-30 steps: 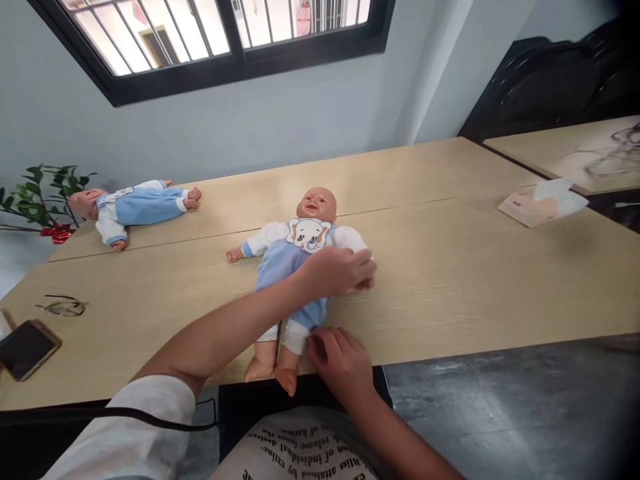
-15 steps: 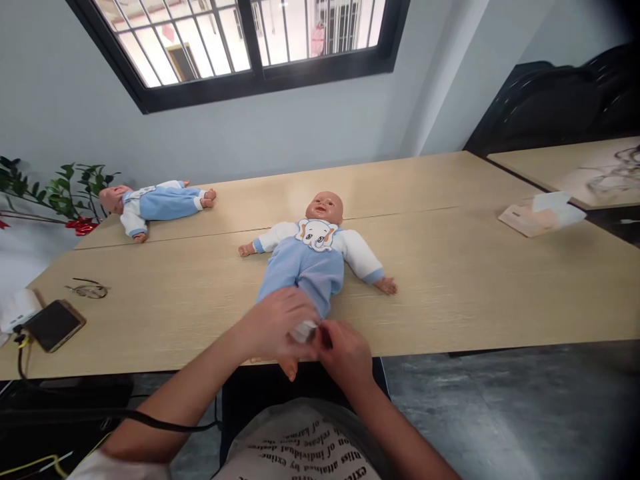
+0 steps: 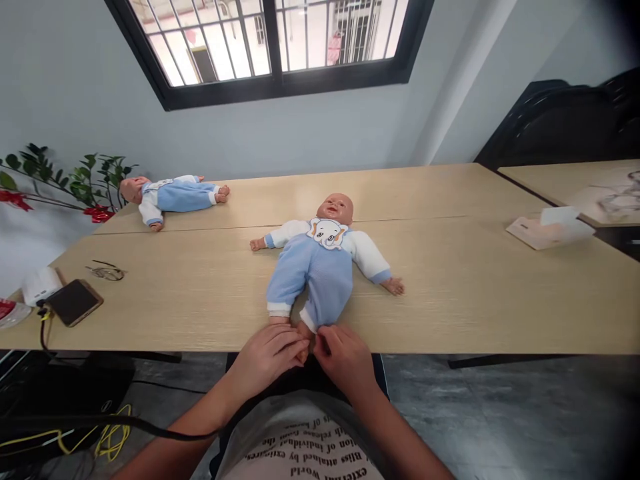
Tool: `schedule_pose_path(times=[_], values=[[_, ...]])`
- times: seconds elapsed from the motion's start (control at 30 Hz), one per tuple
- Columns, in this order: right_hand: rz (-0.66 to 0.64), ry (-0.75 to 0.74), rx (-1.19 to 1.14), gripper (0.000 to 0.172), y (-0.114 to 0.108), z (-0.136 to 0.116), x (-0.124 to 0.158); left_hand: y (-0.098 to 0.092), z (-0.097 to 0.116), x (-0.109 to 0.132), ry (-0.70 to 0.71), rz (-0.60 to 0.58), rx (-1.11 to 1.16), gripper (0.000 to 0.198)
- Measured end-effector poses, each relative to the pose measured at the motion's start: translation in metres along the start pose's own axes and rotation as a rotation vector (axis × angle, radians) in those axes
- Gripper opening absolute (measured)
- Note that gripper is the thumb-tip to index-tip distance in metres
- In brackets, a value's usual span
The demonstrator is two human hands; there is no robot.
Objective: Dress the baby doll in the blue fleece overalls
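Note:
A baby doll (image 3: 336, 210) in a blue-and-white outfit with an elephant bib (image 3: 327, 234) lies on its back, feet toward me at the table's front edge. My left hand (image 3: 273, 355) lies across the doll's feet, its fingers closed round the foot (image 3: 303, 331) on the right. My right hand (image 3: 346, 355) is curled beside that ankle, thumb and forefinger pinched at the white leg cuff (image 3: 308, 321). How much cloth it grips is hard to see. The blue trouser legs reach the ankles.
A second, similarly dressed doll (image 3: 185, 196) lies at the back left, near a potted plant (image 3: 90, 180). Glasses (image 3: 107, 271) and a phone (image 3: 75, 302) with a cable are on the left. A tissue box (image 3: 547, 230) sits at the right.
My left hand has moved down from the doll's lower leg to its feet, uncovering both white cuffs. My right hand stays near the same ankle. The view has shifted slightly.

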State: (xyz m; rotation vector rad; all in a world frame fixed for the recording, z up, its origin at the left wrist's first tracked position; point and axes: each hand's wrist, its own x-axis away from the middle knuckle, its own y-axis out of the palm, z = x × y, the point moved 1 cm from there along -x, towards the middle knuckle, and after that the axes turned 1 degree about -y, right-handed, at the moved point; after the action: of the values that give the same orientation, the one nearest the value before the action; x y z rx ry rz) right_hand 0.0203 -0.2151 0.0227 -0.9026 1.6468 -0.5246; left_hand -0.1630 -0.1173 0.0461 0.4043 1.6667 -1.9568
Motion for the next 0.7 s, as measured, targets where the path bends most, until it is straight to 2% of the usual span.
schedule_pose_path(times=[0.1,0.13,0.3,0.37,0.5,0.6,0.7], values=[[-0.015,-0.013,0.016,0.007,-0.011,0.004,-0.012,0.004,0.003,-0.002,0.038,0.009,0.002,0.025],[-0.035,-0.037,0.035,0.009,-0.015,0.005,-0.019,0.005,0.004,-0.003,0.053,0.015,0.003,0.025],[-0.234,-0.209,0.186,0.009,-0.029,0.001,-0.052,0.012,0.005,-0.002,0.089,0.046,0.005,0.027],[-0.278,-0.258,0.231,0.015,-0.031,-0.003,-0.057,0.014,0.006,-0.002,0.082,0.052,0.007,0.027],[-0.344,-0.367,0.210,0.015,-0.031,-0.004,-0.055,0.018,0.008,-0.004,0.059,0.084,0.018,0.019],[-0.352,-0.308,0.155,0.015,-0.031,0.001,-0.054,0.019,0.009,-0.003,0.045,0.079,0.034,0.020],[-0.331,-0.191,0.112,0.016,-0.032,0.001,-0.061,0.015,0.006,0.006,0.034,0.101,0.093,0.032]])
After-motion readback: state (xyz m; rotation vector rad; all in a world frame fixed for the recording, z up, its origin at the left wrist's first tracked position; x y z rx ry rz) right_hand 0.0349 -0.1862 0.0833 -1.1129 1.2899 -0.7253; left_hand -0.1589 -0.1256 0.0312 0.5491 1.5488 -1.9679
